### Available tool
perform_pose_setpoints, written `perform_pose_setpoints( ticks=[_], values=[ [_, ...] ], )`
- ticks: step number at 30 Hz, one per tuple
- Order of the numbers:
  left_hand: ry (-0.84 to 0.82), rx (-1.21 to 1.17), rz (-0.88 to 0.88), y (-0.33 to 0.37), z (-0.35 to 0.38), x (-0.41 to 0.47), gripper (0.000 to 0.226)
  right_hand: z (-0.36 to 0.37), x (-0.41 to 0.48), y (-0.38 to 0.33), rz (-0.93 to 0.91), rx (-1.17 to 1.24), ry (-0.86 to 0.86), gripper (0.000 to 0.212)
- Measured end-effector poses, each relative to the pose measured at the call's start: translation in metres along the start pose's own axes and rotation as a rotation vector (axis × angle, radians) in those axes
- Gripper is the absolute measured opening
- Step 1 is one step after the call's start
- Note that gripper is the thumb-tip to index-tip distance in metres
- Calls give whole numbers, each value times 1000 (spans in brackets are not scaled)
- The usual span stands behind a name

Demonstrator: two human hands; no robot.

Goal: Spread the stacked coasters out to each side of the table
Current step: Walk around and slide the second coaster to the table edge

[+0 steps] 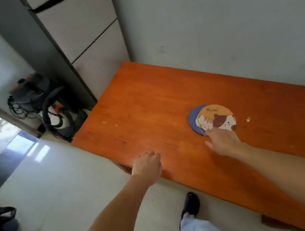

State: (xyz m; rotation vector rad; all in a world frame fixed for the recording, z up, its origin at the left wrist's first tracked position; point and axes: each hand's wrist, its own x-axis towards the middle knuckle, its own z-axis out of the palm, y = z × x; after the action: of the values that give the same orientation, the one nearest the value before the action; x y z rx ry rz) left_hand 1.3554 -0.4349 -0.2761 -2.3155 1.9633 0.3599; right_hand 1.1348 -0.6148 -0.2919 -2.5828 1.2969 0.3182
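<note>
Orange wood desk [145, 100] against a grey wall. The coasters [214, 118] sit overlapped mid-desk, thin round discs, cat print offset on a plain blue one [192, 118], so these two aren't out at the sides. Right hand [222, 140] has straight fingers touching the top rim. Left hand [148, 165] is loosely curled and empty at the near edge.

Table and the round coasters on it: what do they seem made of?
Table: wood, judging by grain lines, with an orange-brown satin varnish. Top coaster: thin disc with a matte printed cat picture; possibly cork or board. Blue coaster beneath: likely alike.
</note>
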Motion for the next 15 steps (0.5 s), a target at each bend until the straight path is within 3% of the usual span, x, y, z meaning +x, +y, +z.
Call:
perform_pose_setpoints(
  ticks=[5, 9, 15],
  values=[
    [-84, -4, 66, 9, 8, 64, 30, 4, 57, 31, 163, 114, -76, 34],
    [-102, -18, 62, 12, 19, 113, 32, 4, 105, 50, 190, 173, -23, 33],
    [-95, 18, 53, 11, 49, 137, 43, 9, 136, 91, 390, 192, -42, 71]
  ],
)
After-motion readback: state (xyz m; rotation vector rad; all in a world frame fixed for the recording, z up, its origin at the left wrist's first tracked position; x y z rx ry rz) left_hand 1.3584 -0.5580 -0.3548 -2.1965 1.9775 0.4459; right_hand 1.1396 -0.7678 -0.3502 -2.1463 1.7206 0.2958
